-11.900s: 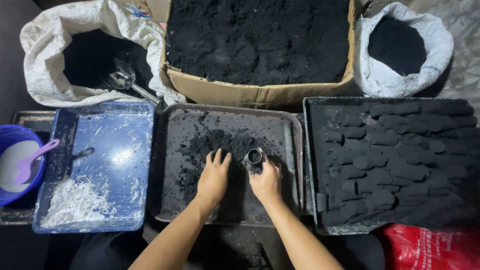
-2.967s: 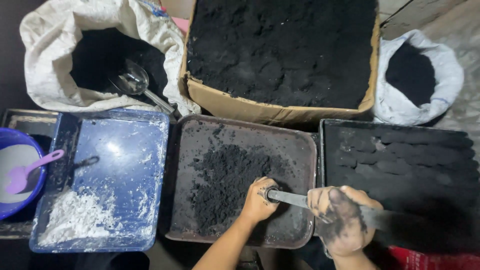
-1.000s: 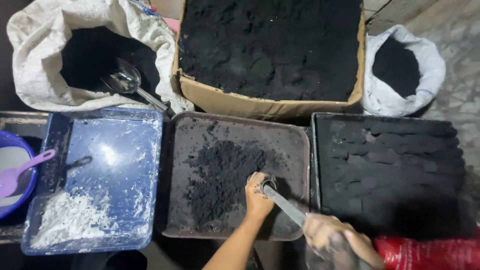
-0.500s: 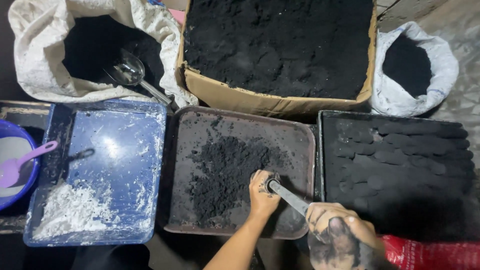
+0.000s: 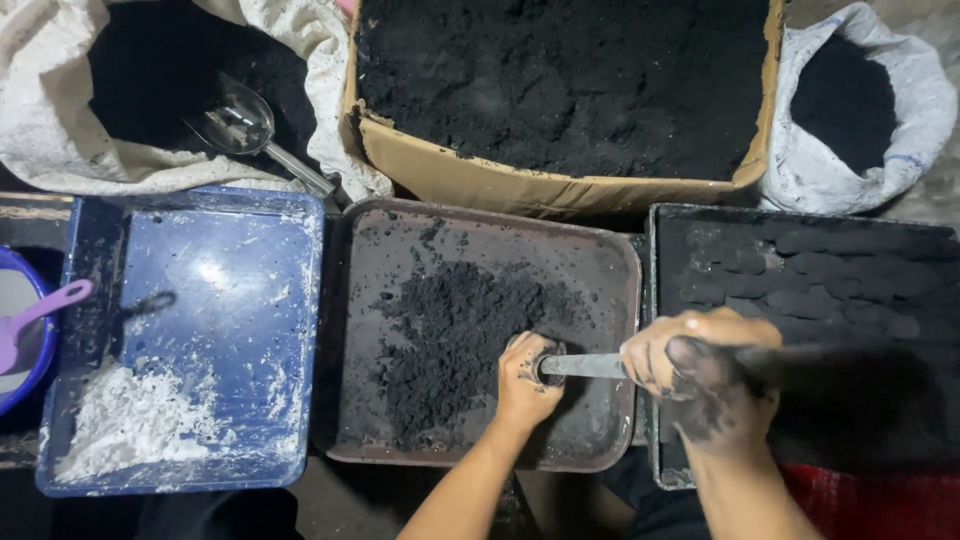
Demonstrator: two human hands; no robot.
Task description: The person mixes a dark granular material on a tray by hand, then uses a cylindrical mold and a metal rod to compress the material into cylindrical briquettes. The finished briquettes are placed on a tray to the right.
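My left hand (image 5: 524, 382) grips a small round metal mould (image 5: 540, 363) that stands in black powder (image 5: 455, 335) on the brown middle tray (image 5: 400, 250). Into the mould goes a metal rod (image 5: 585, 366). My right hand (image 5: 705, 375), blackened with powder, is closed around the rod's outer end, above the edge between the middle tray and the black tray (image 5: 670, 250) on the right. That black tray holds several dark pressed pieces (image 5: 810, 285).
A blue tray (image 5: 230, 300) with white powder (image 5: 130, 420) lies at left, beside a blue bowl with a purple spoon (image 5: 40, 315). Behind stand a white sack with a metal scoop (image 5: 240, 125), a cardboard box (image 5: 520, 185) of black powder and a smaller white sack (image 5: 850, 100).
My right hand has come up from the lower frame edge and swung the rod flatter, closer to the mould. My left hand has stayed on the mould.
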